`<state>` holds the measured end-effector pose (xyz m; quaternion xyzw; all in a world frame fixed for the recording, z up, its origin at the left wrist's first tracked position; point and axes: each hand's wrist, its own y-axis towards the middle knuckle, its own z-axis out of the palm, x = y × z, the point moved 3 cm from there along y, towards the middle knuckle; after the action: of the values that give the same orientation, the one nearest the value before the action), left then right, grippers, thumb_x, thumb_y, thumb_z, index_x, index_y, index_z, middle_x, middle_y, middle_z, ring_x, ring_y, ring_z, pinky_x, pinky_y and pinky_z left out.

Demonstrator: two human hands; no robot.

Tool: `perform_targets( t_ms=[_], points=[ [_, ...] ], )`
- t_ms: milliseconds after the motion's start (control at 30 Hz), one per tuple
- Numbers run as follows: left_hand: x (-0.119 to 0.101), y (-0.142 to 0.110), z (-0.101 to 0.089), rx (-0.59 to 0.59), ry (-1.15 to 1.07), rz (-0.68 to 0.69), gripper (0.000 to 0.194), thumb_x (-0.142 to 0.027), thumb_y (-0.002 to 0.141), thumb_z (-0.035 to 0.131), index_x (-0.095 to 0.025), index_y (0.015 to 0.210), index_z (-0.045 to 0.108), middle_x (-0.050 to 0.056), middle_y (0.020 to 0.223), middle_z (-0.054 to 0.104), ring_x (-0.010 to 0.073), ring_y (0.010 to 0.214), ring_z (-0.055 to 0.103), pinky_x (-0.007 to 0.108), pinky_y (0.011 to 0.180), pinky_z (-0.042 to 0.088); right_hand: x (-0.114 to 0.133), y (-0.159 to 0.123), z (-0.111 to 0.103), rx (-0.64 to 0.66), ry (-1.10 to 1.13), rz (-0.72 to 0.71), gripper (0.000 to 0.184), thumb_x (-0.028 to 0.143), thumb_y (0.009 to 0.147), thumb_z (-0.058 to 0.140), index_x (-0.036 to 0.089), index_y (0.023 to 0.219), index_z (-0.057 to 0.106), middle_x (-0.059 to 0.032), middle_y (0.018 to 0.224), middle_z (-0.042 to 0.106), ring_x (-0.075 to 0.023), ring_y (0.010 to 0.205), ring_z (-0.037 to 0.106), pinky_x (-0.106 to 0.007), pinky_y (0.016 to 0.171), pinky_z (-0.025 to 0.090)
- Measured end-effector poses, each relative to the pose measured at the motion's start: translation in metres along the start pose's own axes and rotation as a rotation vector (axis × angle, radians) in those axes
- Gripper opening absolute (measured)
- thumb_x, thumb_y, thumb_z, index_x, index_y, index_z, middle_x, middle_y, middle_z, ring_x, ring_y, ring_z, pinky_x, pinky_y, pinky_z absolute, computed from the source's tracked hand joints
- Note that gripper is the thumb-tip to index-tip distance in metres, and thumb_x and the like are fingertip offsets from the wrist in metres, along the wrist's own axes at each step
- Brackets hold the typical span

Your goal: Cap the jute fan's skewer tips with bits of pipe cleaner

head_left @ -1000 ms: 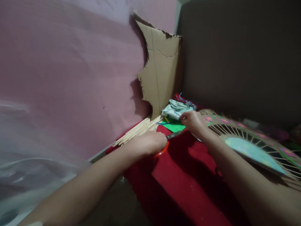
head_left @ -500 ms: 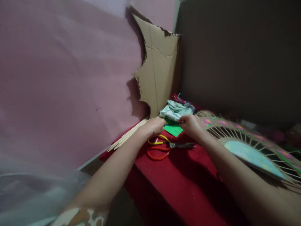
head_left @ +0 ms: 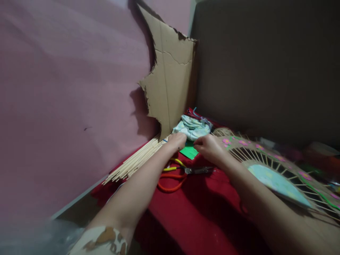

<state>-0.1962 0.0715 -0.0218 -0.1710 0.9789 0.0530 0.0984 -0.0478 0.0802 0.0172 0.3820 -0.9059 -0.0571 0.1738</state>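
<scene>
My left hand [head_left: 177,141] is closed beside the left edge of a bright green sheet [head_left: 189,151]; its fingertips are turned away, so what they hold is hidden. Across the sheet, my right hand [head_left: 209,145] is closed in a pinch, and I cannot make out anything in it. Just behind both hands lies a bunched pale blue patterned cloth [head_left: 192,128]. Scissors [head_left: 186,170] with one yellow and one red handle rest in front of the hands, blades pointing right. A thin blue thing [head_left: 165,140] shows at my left wrist.
A bundle of thin wooden sticks [head_left: 132,161] lies along the pink wall [head_left: 66,88]. Torn cardboard [head_left: 172,78] stands in the corner. Red cloth [head_left: 207,216] covers the surface. To the right is a round stick-and-cardboard piece [head_left: 276,156] with pink flowers and a pale blue centre.
The view has shifted slightly, so the cardboard, cloth and scissors appear further left. More of the stick bundle shows. Both hands stay near the green sheet, still closed.
</scene>
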Motion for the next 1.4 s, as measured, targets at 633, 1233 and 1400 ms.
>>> perform_targets(
  t_ms=[633,1233,1400],
  points=[
    [0.002,-0.032,-0.023,-0.493,-0.359,0.37,0.018,-0.018,0.079,0.055,-0.021,0.087,0.071,0.003,0.087,0.068,0.015,0.087,0.06,0.025,0.083,0.045,0.018,-0.009,0.03,0.103,-0.234,0.037,0.031,0.016,0.076,0.042,0.013,0.089,0.07,-0.0154,0.085,0.069,-0.0245,0.079,0.065,-0.027,0.058,0.04],
    [0.001,-0.029,-0.01,-0.202,-0.276,0.237,0.021,-0.021,0.076,0.052,-0.021,0.082,0.072,0.002,0.081,0.07,0.0162,0.078,0.062,0.025,0.075,0.045,-0.007,0.001,-0.01,-0.107,-0.003,0.061,0.026,0.023,0.078,0.047,0.017,0.073,0.071,-0.0069,0.065,0.066,-0.0147,0.06,0.058,-0.024,0.054,0.032],
    [-0.003,-0.027,-0.004,-0.134,-0.309,0.238,0.023,-0.018,0.072,0.052,-0.019,0.081,0.073,0.002,0.074,0.069,0.0158,0.074,0.061,0.024,0.073,0.045,-0.018,0.003,-0.011,-0.107,0.012,0.074,0.019,0.019,0.073,0.052,0.018,0.071,0.072,-0.0054,0.066,0.066,-0.0145,0.065,0.059,-0.023,0.056,0.033]
  ],
)
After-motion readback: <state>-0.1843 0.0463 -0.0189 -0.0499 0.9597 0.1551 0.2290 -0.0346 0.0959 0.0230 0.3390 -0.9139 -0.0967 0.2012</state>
